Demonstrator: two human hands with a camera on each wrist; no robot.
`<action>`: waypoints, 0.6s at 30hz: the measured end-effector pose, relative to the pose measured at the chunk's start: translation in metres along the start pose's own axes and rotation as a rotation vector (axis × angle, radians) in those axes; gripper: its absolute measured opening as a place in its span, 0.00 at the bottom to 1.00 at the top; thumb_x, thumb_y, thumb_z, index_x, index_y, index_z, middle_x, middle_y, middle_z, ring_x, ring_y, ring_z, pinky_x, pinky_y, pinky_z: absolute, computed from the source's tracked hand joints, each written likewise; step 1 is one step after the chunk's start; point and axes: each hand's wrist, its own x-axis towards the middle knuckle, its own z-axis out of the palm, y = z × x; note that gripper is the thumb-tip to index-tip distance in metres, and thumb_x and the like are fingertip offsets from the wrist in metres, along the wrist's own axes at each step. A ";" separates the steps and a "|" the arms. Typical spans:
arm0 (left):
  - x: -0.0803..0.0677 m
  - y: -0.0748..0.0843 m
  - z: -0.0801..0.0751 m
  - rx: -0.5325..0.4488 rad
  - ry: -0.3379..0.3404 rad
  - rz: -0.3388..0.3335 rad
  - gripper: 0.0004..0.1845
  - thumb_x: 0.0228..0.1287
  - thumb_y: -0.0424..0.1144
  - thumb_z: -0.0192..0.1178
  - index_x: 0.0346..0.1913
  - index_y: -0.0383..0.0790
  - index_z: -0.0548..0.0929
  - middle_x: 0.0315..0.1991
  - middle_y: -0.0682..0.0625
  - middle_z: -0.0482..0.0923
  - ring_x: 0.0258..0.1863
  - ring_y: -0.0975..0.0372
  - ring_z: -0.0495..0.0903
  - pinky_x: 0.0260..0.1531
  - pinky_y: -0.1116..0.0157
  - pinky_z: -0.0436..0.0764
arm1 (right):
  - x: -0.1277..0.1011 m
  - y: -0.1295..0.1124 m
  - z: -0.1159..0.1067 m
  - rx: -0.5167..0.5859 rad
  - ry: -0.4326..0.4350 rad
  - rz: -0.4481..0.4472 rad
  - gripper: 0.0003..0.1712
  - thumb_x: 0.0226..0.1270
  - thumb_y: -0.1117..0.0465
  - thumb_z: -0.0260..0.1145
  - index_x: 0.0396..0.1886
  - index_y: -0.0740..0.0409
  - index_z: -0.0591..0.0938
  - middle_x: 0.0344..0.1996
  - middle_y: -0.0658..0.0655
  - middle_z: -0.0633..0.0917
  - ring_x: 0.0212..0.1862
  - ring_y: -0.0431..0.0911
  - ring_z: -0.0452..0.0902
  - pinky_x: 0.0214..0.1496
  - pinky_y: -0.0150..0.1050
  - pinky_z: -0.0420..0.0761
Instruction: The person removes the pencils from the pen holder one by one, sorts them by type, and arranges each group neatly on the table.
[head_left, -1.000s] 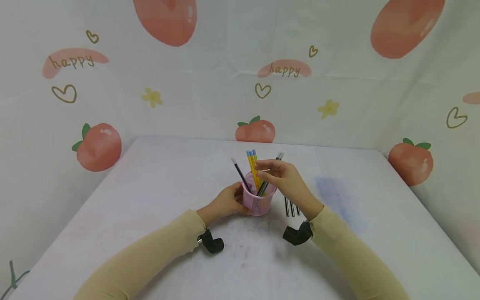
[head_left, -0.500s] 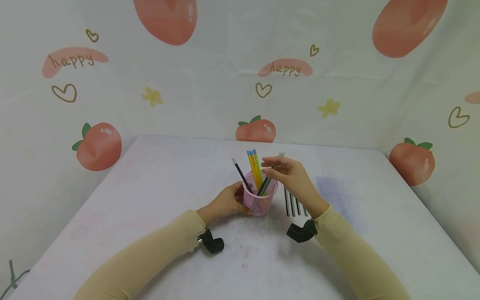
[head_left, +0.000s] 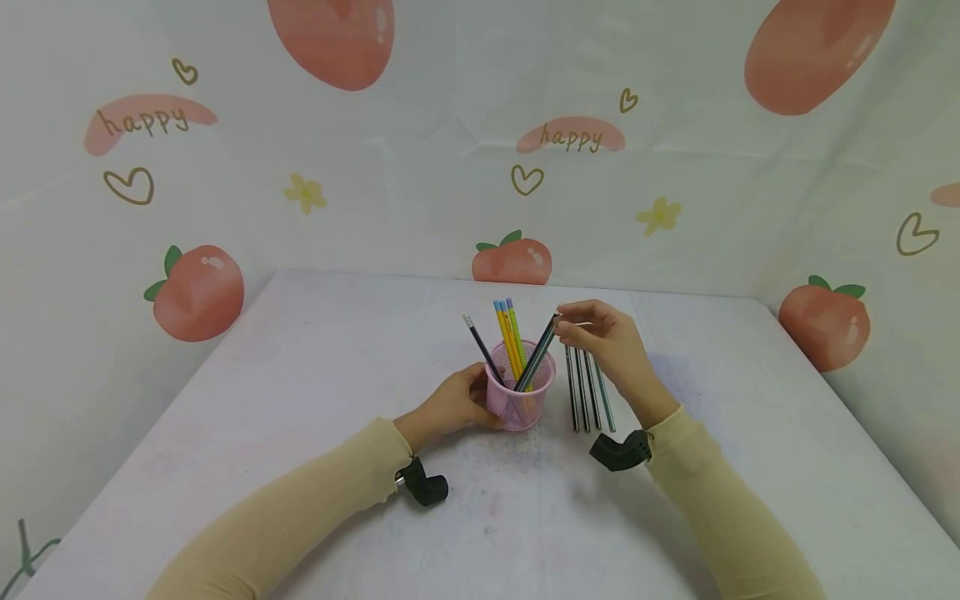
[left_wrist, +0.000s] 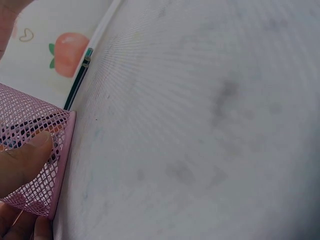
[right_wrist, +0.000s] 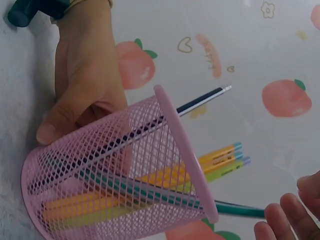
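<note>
A pink mesh cup (head_left: pixel 520 402) (left_wrist: pixel 30 125) (right_wrist: pixel 120 170) stands mid-table, and my left hand (head_left: pixel 453 404) (right_wrist: pixel 85 75) grips its left side with the thumb (left_wrist: pixel 25 160) pressed on the mesh. Inside lean yellow pencils (head_left: pixel 508 333) (right_wrist: pixel 215 157), a black pencil (head_left: pixel 480 346) (right_wrist: pixel 200 102) and dark green pencils (head_left: pixel 538 358) (right_wrist: pixel 235 209). My right hand (head_left: pixel 566 323) hovers just right of the cup, its curled fingertips (right_wrist: pixel 290 215) at the top ends of the dark green pencils. Whether they pinch one is unclear. Several dark pencils (head_left: pixel 587 390) (left_wrist: pixel 77 82) lie on the table right of the cup.
The white table (head_left: pixel 300 400) is enclosed by a cloth backdrop printed with peaches (head_left: pixel 198 292) on three sides. Black wrist camera mounts (head_left: pixel 422 485) (head_left: pixel 618 450) sit under both sleeves. Bare tabletop stretches to the left, right and front.
My right hand let go of the dark pencils in the cup, opened, then drew right and curled its fingers by their top ends. The table pencils are now uncovered. The left hand stayed put.
</note>
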 end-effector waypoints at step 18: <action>0.000 0.000 0.000 0.011 0.007 0.000 0.41 0.40 0.25 0.75 0.63 0.36 0.71 0.61 0.43 0.75 0.64 0.51 0.73 0.65 0.56 0.71 | 0.001 0.017 -0.001 0.046 -0.008 0.112 0.20 0.66 0.64 0.65 0.53 0.72 0.74 0.33 0.47 0.80 0.38 0.37 0.83 0.45 0.29 0.84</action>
